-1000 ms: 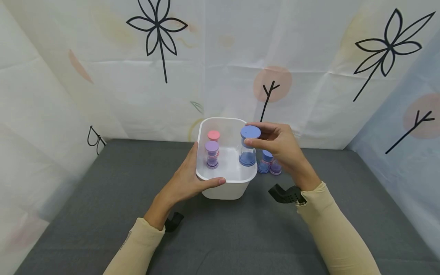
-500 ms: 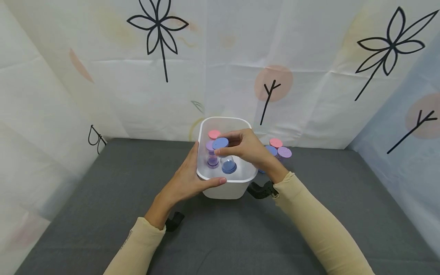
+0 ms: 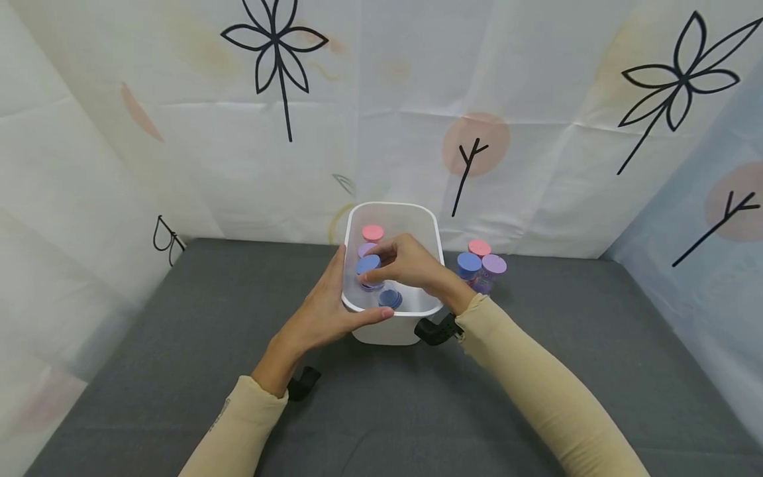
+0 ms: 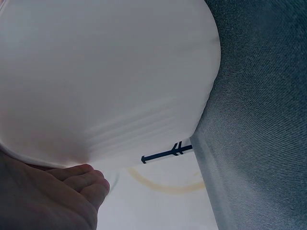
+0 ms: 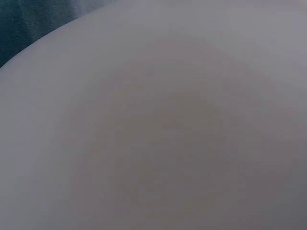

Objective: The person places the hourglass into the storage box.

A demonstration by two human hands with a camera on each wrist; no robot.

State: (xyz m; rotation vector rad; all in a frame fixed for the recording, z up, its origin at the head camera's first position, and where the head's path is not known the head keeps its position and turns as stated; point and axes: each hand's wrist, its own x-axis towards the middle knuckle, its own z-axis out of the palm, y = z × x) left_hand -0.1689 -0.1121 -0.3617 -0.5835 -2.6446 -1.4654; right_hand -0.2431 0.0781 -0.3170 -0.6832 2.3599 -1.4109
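In the head view my right hand pinches a blue sand timer by its upper part, inside the white bin. Its blue cap leans left, and its blue base shows lower right. A purple sand timer stands partly hidden behind it, with a pink one farther back. My left hand holds the bin's near left corner, thumb along the front rim and fingers against the left side. Its fingers lie against the bin's outer wall in the left wrist view.
Just right of the bin, a pink sand timer, a blue one and a purple one stand close together on the grey tablecloth. A white printed curtain hangs behind. The right wrist view is mostly filled by the pale bin wall.
My right hand has carried the blue sand timer leftward from the bin's right side, tilting it beside the purple one. The left hand has stayed on the bin.
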